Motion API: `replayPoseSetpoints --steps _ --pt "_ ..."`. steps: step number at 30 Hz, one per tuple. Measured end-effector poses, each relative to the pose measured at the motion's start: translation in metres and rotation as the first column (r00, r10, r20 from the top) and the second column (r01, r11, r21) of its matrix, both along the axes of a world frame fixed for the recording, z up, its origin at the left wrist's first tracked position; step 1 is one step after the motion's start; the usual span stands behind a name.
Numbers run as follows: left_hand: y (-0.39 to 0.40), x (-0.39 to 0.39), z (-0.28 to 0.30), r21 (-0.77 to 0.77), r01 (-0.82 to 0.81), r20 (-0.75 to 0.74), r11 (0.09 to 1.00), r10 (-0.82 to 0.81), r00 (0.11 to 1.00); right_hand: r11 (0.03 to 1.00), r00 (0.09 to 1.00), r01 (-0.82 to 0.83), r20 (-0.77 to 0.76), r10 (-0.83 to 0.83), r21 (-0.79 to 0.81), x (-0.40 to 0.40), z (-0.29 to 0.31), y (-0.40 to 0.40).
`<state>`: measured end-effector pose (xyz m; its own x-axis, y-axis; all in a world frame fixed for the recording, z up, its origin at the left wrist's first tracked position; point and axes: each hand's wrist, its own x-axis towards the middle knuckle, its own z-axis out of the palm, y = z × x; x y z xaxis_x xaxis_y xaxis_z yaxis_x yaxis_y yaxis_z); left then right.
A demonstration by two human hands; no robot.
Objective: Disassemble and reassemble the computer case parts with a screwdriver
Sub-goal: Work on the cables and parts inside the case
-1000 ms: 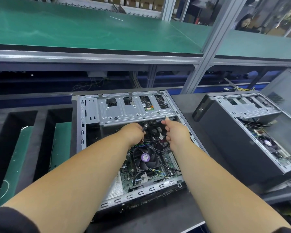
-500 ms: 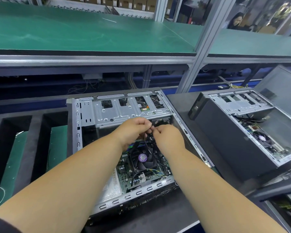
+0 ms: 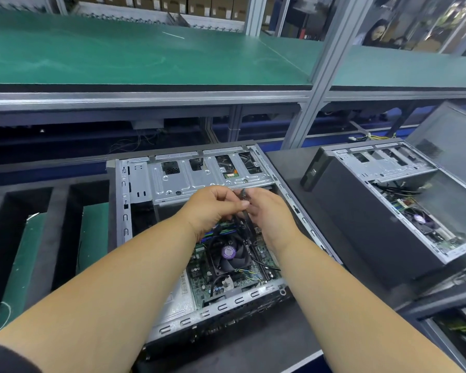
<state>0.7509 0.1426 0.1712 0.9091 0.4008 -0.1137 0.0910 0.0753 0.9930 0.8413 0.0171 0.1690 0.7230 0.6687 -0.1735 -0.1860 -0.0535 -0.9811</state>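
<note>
Two open grey steel computer cases on dark table: one (image 3: 199,179) at centre, lying on side, second (image 3: 382,211) toward right edge. Left hand (image 3: 213,208) and right hand (image 3: 269,214) above centre case, just beside silver drive cage (image 3: 194,179); each grip pinching thin black cable (image 3: 243,200). Black cooler fan (image 3: 228,253) below hands.
</note>
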Motion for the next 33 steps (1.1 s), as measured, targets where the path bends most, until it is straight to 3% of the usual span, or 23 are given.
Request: replayPoseSetpoints --steps 3,7,14,16,20,26,28,33 --pt "-0.004 0.001 -0.002 0.05 -0.05 -0.012 0.998 0.051 0.999 0.999 0.999 -0.047 0.025 0.047 0.014 0.001 -0.002 0.0" --pt "-0.008 0.003 -0.003 0.198 -0.055 -0.007 0.979 0.058 0.998 0.996 0.991 0.001 -0.137 0.011 0.088 0.007 -0.002 -0.002" --pt "0.001 0.004 -0.007 0.476 -0.306 -0.007 0.824 0.352 0.936 0.986 0.993 0.111 -0.032 -0.116 -0.122 0.018 -0.009 -0.007" --pt "0.002 0.003 -0.009 0.59 -0.265 -0.052 0.762 0.363 0.93 0.974 0.987 0.136 -0.059 -0.149 -0.182 0.02 -0.013 -0.005" --pt "-0.003 0.002 -0.011 0.788 -0.085 -0.19 0.61 0.372 0.908 0.955 0.927 0.209 -0.267 -0.262 -0.211 0.02 -0.016 0.0" --pt "-0.005 0.005 -0.011 0.867 0.026 -0.282 0.498 0.445 0.85 0.928 0.894 0.252 -0.302 -0.332 -0.274 0.021 -0.018 0.004" --pt "-0.005 0.006 -0.013 0.855 0.084 -0.33 0.512 0.412 0.849 0.909 0.879 0.293 -0.29 -0.378 -0.297 0.021 -0.018 0.007" --pt "0.005 0.009 -0.017 0.727 0.111 -0.438 0.677 0.333 0.835 0.879 0.846 0.364 -0.285 -0.451 -0.308 0.022 -0.017 0.014"
